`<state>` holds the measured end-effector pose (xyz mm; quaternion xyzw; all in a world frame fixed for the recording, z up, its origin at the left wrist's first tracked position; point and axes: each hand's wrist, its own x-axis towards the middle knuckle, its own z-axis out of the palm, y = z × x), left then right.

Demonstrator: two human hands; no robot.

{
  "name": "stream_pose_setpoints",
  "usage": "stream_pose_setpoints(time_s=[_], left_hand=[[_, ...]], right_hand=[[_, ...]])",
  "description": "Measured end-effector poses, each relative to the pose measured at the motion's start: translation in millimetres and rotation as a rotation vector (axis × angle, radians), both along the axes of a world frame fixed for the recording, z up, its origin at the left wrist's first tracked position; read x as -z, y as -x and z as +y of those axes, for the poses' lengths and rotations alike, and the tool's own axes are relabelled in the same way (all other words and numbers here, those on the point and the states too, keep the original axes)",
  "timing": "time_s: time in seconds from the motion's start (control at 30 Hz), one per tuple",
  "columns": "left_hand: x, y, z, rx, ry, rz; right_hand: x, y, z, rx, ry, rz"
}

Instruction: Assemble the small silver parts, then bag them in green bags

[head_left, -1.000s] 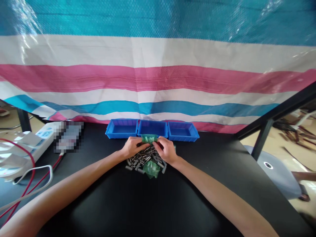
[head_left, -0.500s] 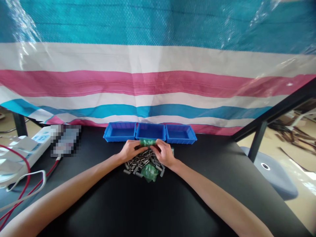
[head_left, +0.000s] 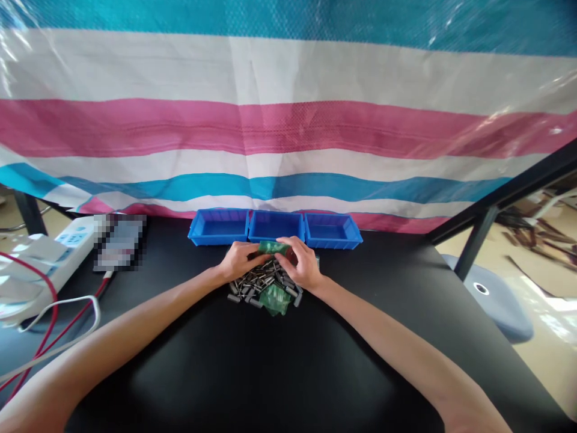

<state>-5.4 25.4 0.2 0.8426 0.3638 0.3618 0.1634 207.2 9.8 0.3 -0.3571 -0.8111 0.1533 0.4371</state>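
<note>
Between my two hands is a small green translucent packet [head_left: 273, 247], held above a heap of parts. My left hand [head_left: 241, 263] pinches its left end, thumb underneath. At its right end, my right hand [head_left: 301, 263] has its fingers curled round the packet. Below them lies the pile of grey cylinders and thin metal pins [head_left: 252, 281], partly hidden by my hands. Another green packet [head_left: 274, 299] rests on the near side of the pile. What the packets contain is too small to make out.
Three blue bins stand in a row behind the pile: left [head_left: 219, 228], middle [head_left: 276, 227] and right [head_left: 332, 232]. A white power strip [head_left: 67, 252], a blurred-out device [head_left: 119, 243] and red and white cables lie at left. A striped sheet [head_left: 288, 129] hangs behind the black table [head_left: 225, 373].
The view has tilted down, so the sheet sits higher in the picture. My right fingers have shifted on the packet, with the forefinger raised a little. Both hands stay over the pile.
</note>
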Motion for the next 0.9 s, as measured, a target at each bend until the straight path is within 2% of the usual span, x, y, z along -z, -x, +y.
stream_pose_setpoints(time_s=[0.13, 0.27, 0.37, 0.47, 0.53, 0.6, 0.7, 0.8, 0.9], left_hand=[[-1.8, 0, -1, 0.014, -0.007, 0.007], [-5.5, 1, -3, 0.042, 0.015, -0.017], [-6.2, 1, -4, 0.038, 0.068, -0.049], [-4.8, 1, -4, 0.025, 0.135, -0.106], [-3.7, 1, -4, 0.031, 0.166, -0.136], [-3.2, 1, -4, 0.057, 0.187, -0.144], [-3.8, 1, -3, 0.078, 0.178, -0.149], [-6.5, 1, -6, 0.076, 0.132, -0.158], [-13.5, 0, -11, 0.032, -0.100, -0.177]], right_hand=[[-0.3, -1, -1, -0.013, -0.071, 0.063], [-3.4, -1, -2, -0.006, -0.124, 0.037], [-15.1, 0, -3, -0.021, -0.108, -0.013], [-36.7, -5, -1, -0.002, -0.064, -0.068], [-54.8, -12, 4, 0.082, -0.075, -0.101], [-71.8, -24, 12, 0.247, -0.064, -0.160], [-87.2, -46, 28, 0.497, 0.063, -0.299], [-86.0, -59, 40, 0.699, 0.169, -0.480], [-77.2, -61, 46, 0.746, 0.214, -0.605]])
